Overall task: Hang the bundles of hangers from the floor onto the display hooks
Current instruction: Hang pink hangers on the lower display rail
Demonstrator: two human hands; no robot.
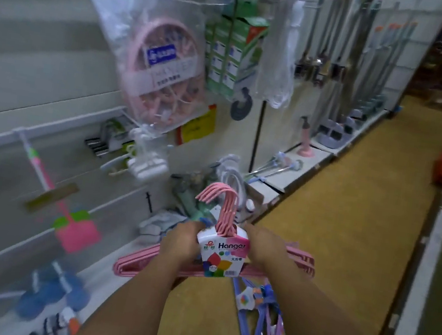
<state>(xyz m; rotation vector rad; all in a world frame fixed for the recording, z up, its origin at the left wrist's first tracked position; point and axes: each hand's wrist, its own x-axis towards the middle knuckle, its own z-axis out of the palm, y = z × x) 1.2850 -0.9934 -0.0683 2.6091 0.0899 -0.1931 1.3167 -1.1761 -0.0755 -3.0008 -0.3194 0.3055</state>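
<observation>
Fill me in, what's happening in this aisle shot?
A person holds a pink hanger bundle with both hands, left hand and right hand gripping either side of its "Hanger" label, hooks pointing up toward the display wall. It is not on a hook yet. Blue and purple hanger bundles lie on the floor below.

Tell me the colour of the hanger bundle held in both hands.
Pink hangers, with a white multicoloured label; clearest in the head view.

One head-worn wide-angle view looks forward and down, close over both forearms.
</observation>
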